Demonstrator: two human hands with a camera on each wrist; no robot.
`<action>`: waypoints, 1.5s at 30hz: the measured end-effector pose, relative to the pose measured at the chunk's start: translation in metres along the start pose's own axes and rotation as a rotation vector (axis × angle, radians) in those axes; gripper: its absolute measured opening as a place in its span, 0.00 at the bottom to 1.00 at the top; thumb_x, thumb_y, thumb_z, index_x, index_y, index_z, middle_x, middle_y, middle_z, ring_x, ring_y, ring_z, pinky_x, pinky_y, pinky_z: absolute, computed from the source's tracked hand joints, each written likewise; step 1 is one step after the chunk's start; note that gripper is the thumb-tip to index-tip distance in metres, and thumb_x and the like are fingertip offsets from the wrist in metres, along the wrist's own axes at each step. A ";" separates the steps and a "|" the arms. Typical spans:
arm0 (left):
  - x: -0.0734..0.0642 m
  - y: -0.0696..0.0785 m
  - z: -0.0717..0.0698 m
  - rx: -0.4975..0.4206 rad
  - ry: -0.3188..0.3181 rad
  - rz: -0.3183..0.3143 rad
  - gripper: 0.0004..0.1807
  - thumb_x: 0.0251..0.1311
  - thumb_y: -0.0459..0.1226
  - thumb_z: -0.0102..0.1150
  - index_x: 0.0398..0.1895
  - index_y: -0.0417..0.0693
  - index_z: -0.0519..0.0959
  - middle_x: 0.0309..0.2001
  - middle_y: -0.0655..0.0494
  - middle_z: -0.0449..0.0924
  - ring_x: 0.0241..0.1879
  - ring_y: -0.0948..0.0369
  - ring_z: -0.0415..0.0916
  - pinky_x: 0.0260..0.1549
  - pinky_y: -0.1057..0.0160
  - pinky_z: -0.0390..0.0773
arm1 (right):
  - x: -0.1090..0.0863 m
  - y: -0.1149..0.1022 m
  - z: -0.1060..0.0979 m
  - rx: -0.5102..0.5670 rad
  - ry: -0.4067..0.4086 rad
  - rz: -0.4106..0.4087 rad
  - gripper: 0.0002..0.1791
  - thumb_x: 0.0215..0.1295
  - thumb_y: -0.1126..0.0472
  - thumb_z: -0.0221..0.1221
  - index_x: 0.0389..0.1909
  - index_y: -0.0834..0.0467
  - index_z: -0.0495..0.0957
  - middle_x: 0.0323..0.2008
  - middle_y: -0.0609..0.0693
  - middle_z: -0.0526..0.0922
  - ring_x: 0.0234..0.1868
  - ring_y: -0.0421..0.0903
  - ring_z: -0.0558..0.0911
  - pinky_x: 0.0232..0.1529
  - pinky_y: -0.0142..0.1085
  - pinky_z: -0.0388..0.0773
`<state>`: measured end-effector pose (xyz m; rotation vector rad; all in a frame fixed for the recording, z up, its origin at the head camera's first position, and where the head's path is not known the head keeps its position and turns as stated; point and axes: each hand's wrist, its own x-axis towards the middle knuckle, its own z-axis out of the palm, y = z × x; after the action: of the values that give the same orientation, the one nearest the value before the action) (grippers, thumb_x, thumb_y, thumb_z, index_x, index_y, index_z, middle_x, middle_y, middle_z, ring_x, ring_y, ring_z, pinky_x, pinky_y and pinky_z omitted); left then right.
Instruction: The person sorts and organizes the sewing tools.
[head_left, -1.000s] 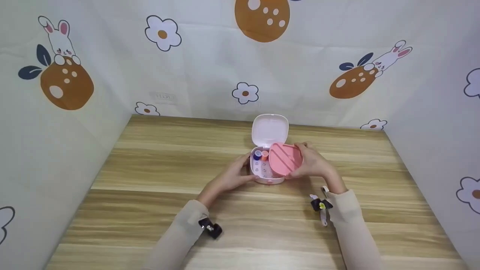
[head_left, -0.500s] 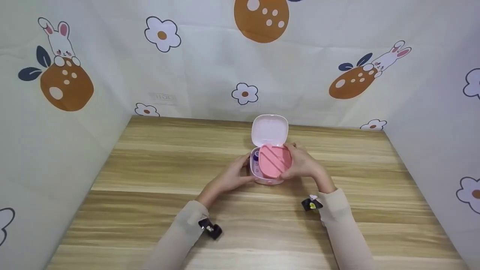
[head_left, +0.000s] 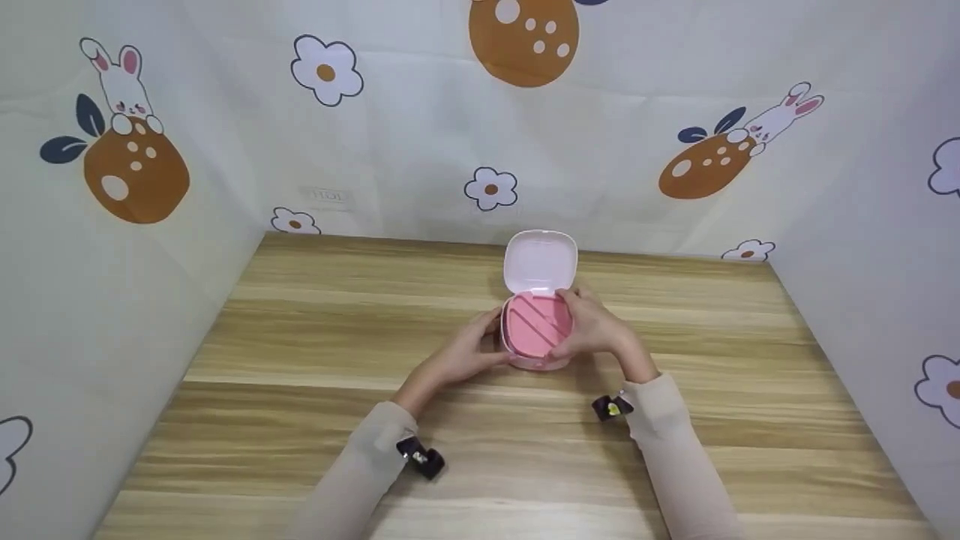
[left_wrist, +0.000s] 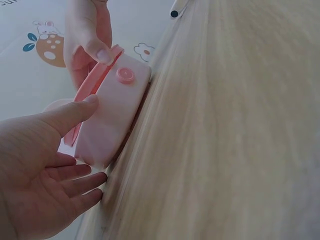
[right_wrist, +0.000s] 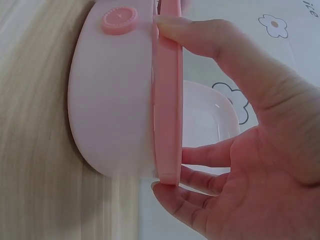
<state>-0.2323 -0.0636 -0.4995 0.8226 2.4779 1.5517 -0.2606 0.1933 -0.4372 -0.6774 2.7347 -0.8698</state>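
A pale pink-white sewing box point(head_left: 541, 364) stands on the table with its lid point(head_left: 541, 262) raised at the back. My left hand point(head_left: 466, 351) holds the box at its left side, thumb at the front edge. My right hand point(head_left: 598, 324) grips a pink tray point(head_left: 532, 328) with diagonal ridges, thumb at the front and fingers at the far side. The tray lies over the box's opening and hides the inside. In the right wrist view the tray's rim point(right_wrist: 169, 110) stands just above the box wall point(right_wrist: 112, 90). A round pink button clasp point(left_wrist: 125, 75) marks the box front.
The wood-grain table point(head_left: 300, 337) spreads around the box. Behind and beside it rise cloth walls point(head_left: 405, 150) printed with rabbits, oranges and flowers. Small black cameras point(head_left: 421, 457) sit at both cuffs.
My right hand has moved the pink tray leftward over the box, covering the blue and orange thread spools and the pegs seen before. The left hand has stayed at the box's side.
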 end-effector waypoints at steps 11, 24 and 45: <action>-0.001 0.000 0.001 -0.017 -0.003 -0.042 0.47 0.64 0.37 0.73 0.80 0.29 0.58 0.73 0.30 0.67 0.72 0.40 0.70 0.78 0.45 0.63 | 0.005 -0.003 0.002 -0.007 -0.016 0.014 0.64 0.36 0.59 0.83 0.73 0.80 0.60 0.68 0.79 0.64 0.68 0.71 0.68 0.74 0.63 0.68; -0.001 0.002 0.000 -0.036 0.001 -0.008 0.45 0.65 0.36 0.72 0.79 0.28 0.59 0.71 0.30 0.70 0.71 0.40 0.71 0.77 0.45 0.66 | 0.005 -0.001 0.006 0.008 -0.029 0.020 0.63 0.39 0.59 0.82 0.74 0.78 0.60 0.70 0.77 0.61 0.70 0.72 0.66 0.74 0.64 0.67; -0.001 0.001 0.001 -0.032 0.000 -0.004 0.46 0.66 0.35 0.72 0.79 0.27 0.58 0.72 0.29 0.68 0.72 0.39 0.70 0.77 0.44 0.65 | -0.005 0.009 0.005 0.029 0.018 -0.046 0.62 0.44 0.58 0.83 0.77 0.75 0.59 0.67 0.78 0.66 0.68 0.72 0.69 0.73 0.66 0.68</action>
<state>-0.2311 -0.0632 -0.4993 0.8129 2.4465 1.5858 -0.2578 0.1994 -0.4465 -0.7338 2.7263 -0.9284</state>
